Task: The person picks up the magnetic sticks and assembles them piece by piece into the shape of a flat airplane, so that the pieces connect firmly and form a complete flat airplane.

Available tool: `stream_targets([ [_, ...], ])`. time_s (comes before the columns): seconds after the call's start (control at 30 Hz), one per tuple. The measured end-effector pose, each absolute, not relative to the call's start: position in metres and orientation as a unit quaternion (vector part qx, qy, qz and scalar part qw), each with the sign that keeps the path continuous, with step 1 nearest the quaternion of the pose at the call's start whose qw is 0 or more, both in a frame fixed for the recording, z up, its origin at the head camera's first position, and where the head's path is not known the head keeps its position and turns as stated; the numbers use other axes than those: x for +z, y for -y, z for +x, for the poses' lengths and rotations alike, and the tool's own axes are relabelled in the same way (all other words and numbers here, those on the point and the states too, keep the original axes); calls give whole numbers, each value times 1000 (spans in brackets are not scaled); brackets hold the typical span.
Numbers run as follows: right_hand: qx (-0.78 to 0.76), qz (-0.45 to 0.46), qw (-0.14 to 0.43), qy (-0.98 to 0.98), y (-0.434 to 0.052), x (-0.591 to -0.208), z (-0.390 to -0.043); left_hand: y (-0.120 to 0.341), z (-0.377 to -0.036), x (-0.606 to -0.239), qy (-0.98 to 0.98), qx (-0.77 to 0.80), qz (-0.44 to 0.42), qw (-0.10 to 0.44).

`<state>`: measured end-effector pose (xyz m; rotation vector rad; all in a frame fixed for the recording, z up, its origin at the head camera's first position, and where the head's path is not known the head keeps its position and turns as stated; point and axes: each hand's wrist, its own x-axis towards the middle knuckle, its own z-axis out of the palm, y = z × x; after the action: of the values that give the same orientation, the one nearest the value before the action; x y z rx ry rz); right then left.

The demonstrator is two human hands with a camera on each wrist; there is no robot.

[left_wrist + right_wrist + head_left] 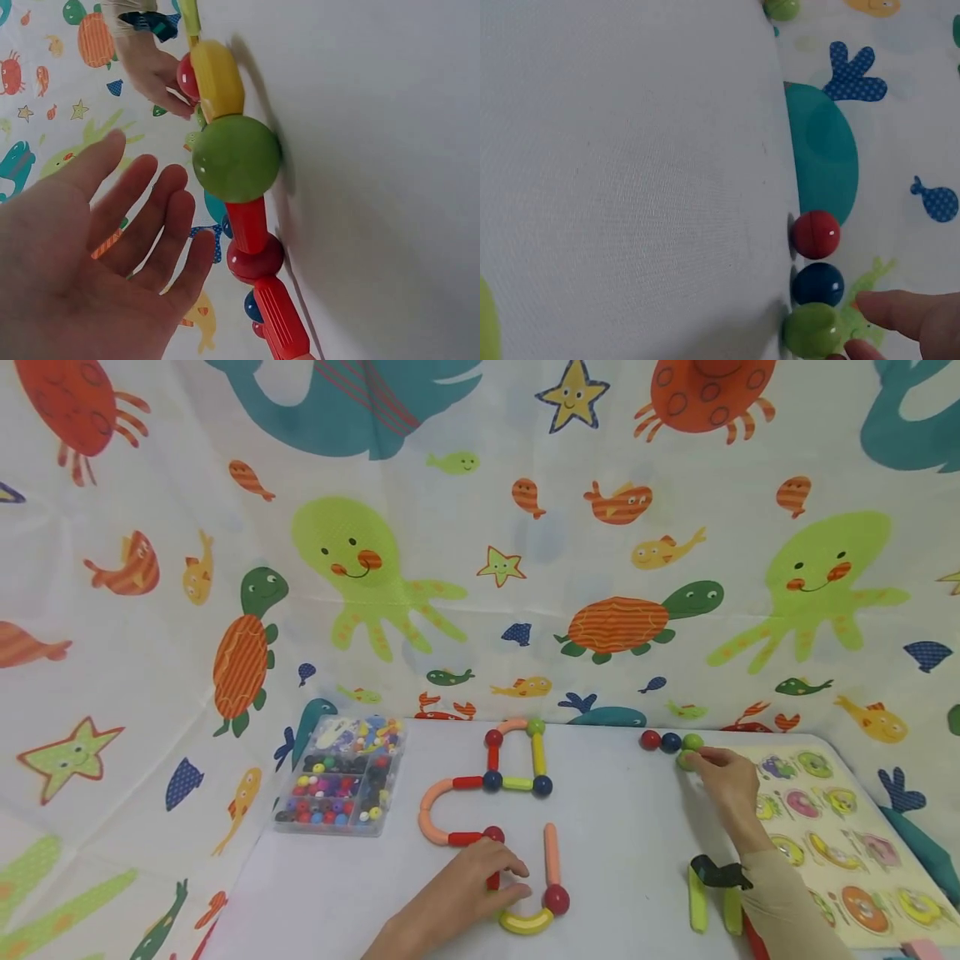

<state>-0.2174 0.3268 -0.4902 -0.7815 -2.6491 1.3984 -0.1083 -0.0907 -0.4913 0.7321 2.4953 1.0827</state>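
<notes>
In the head view the right hand [726,781] is at the right of the frame, on the white worktop [622,827]. Its fingertips pinch a green ball [686,760] that lies just below a short row of three balls: a red ball [650,740], a dark blue ball [671,742] and a second green ball [693,742], all touching in line near the far edge of the worktop. In the right wrist view the fingertips [900,319] are on the green ball at the lower edge of the frame.

The left hand [468,881] is at the lower centre of the frame. Its fingers lie loosely over a red stick [492,881], next to a yellow curved piece [525,922] and a dark red ball [556,899]; I cannot tell if it grips anything there. In the left wrist view the palm [90,262] is spread and holds nothing.

Above this hand is a chain of coloured sticks and balls [495,781]. A clear box of beads [341,774] stands at the left of the worktop, and a wooden puzzle board [840,835] lies at the right edge. Two yellow-green sticks [708,906] lie near the right wrist.
</notes>
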Motion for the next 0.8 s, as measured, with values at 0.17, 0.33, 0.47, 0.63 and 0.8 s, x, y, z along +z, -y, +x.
stream_targets([
  [0.17,449,-262,12,855,-331,-495,-224,89,-110,-488,-858,420,243,167],
  [0.33,445,-260,7,857,-333,-498,-227,86,-112,-488,-861,415,235,178],
  [0.47,440,-260,9,860,-334,-500,-227,82,-115,-489,-858,415,242,183],
  [0.63,437,-255,3,862,-331,-503,-225,75,-119,-490,-854,416,248,192],
  [0.8,436,-244,-10,866,-316,-507,-219,68,-124,-495,-851,411,267,190],
])
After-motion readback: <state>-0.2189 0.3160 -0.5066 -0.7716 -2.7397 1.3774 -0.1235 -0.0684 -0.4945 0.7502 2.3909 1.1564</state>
